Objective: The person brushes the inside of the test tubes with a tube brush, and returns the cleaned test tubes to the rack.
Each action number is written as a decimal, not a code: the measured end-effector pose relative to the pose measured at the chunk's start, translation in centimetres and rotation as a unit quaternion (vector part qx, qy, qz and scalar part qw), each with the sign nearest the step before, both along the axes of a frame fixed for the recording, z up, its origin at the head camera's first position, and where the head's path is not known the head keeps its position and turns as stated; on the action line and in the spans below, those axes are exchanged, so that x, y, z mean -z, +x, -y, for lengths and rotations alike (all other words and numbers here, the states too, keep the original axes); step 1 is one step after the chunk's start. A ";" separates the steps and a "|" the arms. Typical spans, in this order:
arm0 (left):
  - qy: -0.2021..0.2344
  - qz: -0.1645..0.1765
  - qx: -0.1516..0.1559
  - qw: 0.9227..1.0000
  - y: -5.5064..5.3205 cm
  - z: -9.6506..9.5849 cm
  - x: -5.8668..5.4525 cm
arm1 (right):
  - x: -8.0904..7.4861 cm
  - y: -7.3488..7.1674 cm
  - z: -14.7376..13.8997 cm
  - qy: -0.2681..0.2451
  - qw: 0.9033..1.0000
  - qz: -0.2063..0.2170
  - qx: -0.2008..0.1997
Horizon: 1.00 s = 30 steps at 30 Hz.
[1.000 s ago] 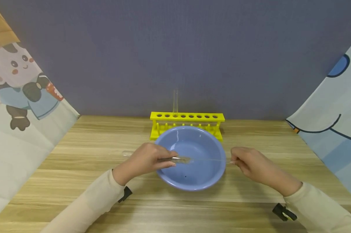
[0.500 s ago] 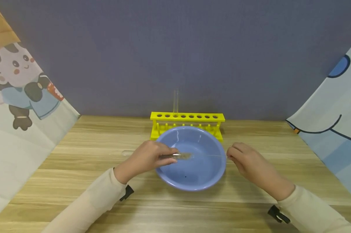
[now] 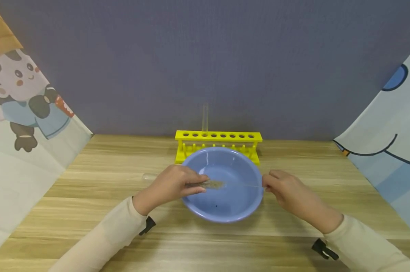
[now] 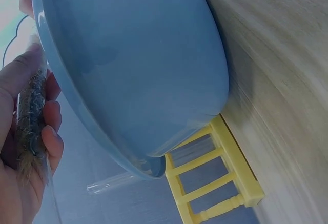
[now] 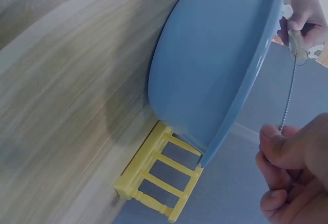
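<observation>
Over the blue basin (image 3: pixel 235 204), my left hand (image 3: pixel 174 185) grips a clear test tube (image 3: pixel 148 176) lying about level, its rounded end sticking out left beyond the wrist. Inside the tube, at its mouth end, are the brown bristles of a test tube brush (image 3: pixel 214 184); the left wrist view shows these bristles (image 4: pixel 32 116) through the glass between thumb and fingers. My right hand (image 3: pixel 290 196), at the basin's right rim, pinches the brush's twisted wire handle (image 5: pixel 290 90), which runs straight out of the tube's mouth. Fingers hide part of the tube.
Behind the basin stands a yellow test tube rack (image 3: pixel 232 136), its front partly covered by the basin. One more clear test tube (image 3: pixel 205 119) stands upright in it. A grey-blue wall panel rises behind, with printed cloths (image 3: pixel 24 94) at the sides. A dark speck lies in the basin.
My right hand has shifted left, closer to the tube, shortening the wire seen between the hands. The left hand and tube have stayed nearly in place.
</observation>
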<state>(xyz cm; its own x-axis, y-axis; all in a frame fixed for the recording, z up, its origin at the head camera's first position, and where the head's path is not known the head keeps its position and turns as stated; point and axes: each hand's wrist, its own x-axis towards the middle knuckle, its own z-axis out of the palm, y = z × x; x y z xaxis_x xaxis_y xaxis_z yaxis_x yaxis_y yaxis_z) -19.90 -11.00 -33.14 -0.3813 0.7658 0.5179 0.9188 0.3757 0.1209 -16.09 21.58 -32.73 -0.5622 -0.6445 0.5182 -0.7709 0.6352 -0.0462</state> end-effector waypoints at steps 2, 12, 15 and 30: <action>-0.001 -0.016 0.000 1.000 0.0 0.0 0.0 | -0.1 0.0 0.1 0.000 1.000 0.012 0.000; 0.010 -0.139 0.022 0.990 -0.1 0.0 0.2 | -1.2 -0.7 -0.6 -0.006 0.979 0.202 -0.036; 0.014 -0.172 0.031 0.984 -0.2 0.0 0.4 | -1.5 -0.9 -0.9 -0.005 0.965 0.258 -0.046; 0.019 -0.083 0.012 0.996 0.1 0.3 0.3 | -1.1 -0.9 -1.4 0.020 0.994 0.104 -0.009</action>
<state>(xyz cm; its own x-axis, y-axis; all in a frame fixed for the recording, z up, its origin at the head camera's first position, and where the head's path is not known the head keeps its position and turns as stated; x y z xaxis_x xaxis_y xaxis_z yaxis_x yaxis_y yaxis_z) -19.82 -11.28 -33.43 -0.2693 0.7523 0.6013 0.9362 0.3510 -0.0198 -17.03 22.98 -31.60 -0.6428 -0.6736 0.3649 -0.7587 0.6257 -0.1814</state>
